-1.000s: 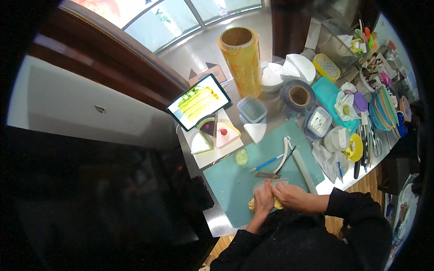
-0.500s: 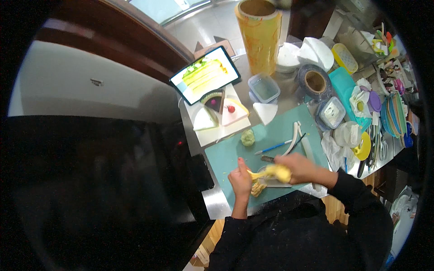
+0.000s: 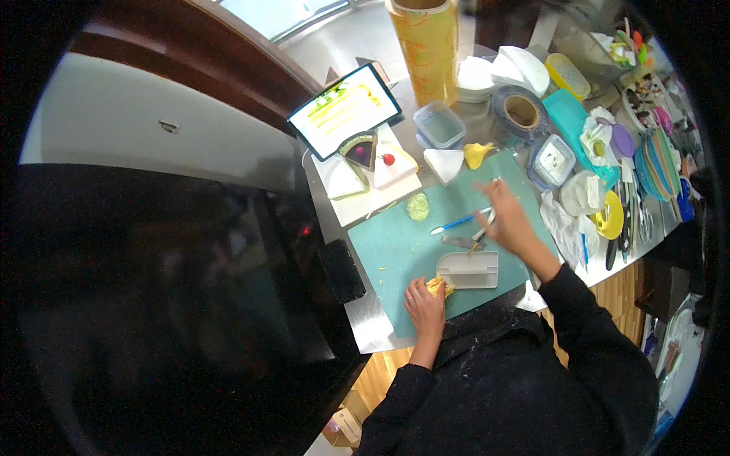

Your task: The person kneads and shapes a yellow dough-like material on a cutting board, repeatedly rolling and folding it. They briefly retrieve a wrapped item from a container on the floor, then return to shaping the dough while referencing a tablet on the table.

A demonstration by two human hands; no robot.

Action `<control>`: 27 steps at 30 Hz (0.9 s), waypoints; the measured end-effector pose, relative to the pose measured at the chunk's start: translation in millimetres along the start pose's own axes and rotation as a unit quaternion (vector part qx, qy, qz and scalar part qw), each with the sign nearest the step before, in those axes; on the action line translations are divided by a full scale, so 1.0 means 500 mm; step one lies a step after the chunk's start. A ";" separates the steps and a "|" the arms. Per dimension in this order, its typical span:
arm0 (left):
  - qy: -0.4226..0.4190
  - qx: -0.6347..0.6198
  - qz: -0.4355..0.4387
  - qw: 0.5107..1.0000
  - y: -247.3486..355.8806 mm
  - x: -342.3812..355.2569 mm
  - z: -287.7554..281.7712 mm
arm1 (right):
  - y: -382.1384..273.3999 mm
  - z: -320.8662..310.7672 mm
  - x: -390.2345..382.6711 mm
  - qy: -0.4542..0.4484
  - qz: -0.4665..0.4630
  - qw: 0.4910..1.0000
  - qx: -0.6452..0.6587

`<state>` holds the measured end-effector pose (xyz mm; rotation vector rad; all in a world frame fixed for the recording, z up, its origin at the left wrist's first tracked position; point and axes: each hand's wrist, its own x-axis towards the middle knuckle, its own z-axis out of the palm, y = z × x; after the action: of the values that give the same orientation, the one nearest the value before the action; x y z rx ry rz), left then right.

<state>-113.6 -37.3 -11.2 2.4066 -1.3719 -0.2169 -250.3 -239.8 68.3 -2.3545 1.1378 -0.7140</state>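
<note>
My left hand (image 3: 426, 308) is closed over a piece of yellow modelling dough (image 3: 439, 286) at the near edge of the teal mat (image 3: 388, 262). Touching or just beside that dough is a translucent white shallow tray (image 3: 480, 279) with one rounded corner. My right hand (image 3: 508, 218) is over the right part of the mat, smeared by motion, its fingers apart with nothing seen in them. Beyond it lies a yellow dough lump (image 3: 477, 155) at the mat's far edge. A blue pen-like tool (image 3: 456, 223) and a grey flat strip (image 3: 460, 242) lie between the hands.
A pale green lump (image 3: 417, 207) sits on the mat. Behind it are cake-slice models (image 3: 395, 169), a white wedge (image 3: 444, 166), a tablet (image 3: 346, 112), a clear tub (image 3: 439, 125) and a tall yellow film roll (image 3: 426, 57). A tape roll (image 3: 522, 114), boxes and tools crowd the right.
The yellow dough stretched between both hands has parted. One lump now lies at the mat's far edge, and my right hand has let go. My left hand has lowered its piece beside the tray.
</note>
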 end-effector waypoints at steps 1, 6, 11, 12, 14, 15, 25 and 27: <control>-0.032 0.009 0.013 0.999 -0.005 0.002 0.001 | -0.039 0.011 -0.032 -0.052 0.038 0.995 0.077; -0.100 -0.109 0.027 0.989 -0.024 0.004 -0.022 | -0.154 0.111 -0.154 -0.091 0.095 0.960 0.249; -0.180 -0.634 -0.281 0.698 -0.025 0.002 -0.100 | -0.250 0.162 -0.183 -0.019 0.111 0.927 0.357; -0.175 -0.733 -0.341 0.562 -0.021 0.006 -0.114 | -0.274 0.157 -0.185 -0.015 0.094 0.917 0.387; -0.093 -0.741 -0.295 0.596 -0.013 0.009 -0.134 | -0.319 0.142 -0.189 0.028 0.015 0.923 0.383; -0.060 -0.751 -0.273 0.599 -0.009 0.013 -0.141 | -0.336 0.130 -0.191 0.047 -0.003 0.930 0.364; -0.034 -0.537 -0.002 0.843 0.071 -0.053 -0.193 | -0.352 0.088 -0.265 0.305 0.224 0.865 0.331; -0.069 -0.527 0.056 0.845 0.103 -0.084 -0.199 | -0.326 0.069 -0.310 0.308 0.346 0.814 0.351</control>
<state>-145.7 -2.0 98.4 1.3899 -1.0090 -0.8670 -216.1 -16.3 94.6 -0.9816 1.5007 -1.3466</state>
